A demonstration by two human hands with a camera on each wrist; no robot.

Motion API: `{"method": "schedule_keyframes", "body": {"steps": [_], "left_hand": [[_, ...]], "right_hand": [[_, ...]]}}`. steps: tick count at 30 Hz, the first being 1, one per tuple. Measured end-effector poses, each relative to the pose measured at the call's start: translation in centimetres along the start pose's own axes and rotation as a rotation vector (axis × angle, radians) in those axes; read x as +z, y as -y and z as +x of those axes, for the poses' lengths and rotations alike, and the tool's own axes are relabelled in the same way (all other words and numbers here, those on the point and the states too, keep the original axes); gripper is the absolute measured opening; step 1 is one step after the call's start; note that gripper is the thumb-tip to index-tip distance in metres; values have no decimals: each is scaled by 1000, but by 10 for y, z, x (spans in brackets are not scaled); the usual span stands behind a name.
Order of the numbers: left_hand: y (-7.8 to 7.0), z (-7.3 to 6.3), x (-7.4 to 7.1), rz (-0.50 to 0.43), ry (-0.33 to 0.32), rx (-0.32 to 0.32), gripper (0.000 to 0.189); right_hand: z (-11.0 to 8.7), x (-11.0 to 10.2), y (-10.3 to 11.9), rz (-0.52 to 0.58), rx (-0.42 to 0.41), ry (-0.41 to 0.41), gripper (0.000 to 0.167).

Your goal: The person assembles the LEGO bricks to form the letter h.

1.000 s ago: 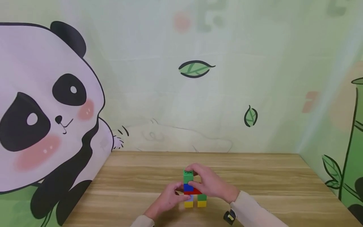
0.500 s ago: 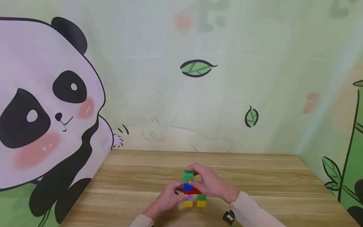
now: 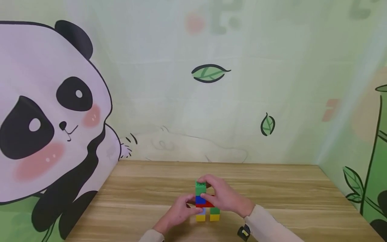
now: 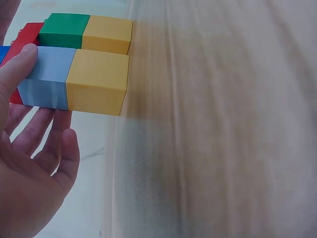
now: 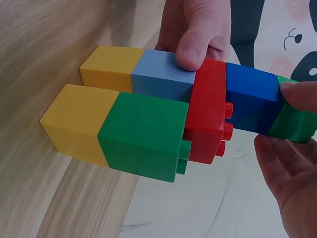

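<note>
A small building-block figure stands on the wooden table. Two yellow blocks form its feet, topped by a light-blue block and a lower green block. A red block bridges them, with some studs on the lower green block exposed. Over the red block's left end rise a blue block and an upper green block. My left hand pinches the light-blue block, thumb near its seam with the red one. My right hand grips the upper green block, thumb near the blue seam.
The wooden table runs back to a pale green printed backdrop with a cartoon panda on its left. A small black device sits by the right sleeve.
Both hands and the blocks stay in place. Only the head view shifts slightly.
</note>
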State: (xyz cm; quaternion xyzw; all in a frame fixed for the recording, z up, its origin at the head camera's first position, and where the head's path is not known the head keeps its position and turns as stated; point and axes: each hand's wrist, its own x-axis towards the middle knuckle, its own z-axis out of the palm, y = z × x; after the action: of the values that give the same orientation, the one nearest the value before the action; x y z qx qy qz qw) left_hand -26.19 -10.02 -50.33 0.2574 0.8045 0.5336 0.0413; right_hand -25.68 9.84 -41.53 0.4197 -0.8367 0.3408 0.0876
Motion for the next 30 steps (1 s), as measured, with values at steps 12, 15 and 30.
{"method": "schedule_keyframes", "body": {"steps": [12,15,30], "left_hand": [[-10,-3,-1,12,1,-23,26],[-10,-2,-2,21,-7,-17,26],[-5,1,-3,-3,14,-20,26]], "right_hand": [[-1,0,0,4,9,5,39],[1,-1,1,0,-4,0,38],[1,-1,1,1,1,0,38]]}}
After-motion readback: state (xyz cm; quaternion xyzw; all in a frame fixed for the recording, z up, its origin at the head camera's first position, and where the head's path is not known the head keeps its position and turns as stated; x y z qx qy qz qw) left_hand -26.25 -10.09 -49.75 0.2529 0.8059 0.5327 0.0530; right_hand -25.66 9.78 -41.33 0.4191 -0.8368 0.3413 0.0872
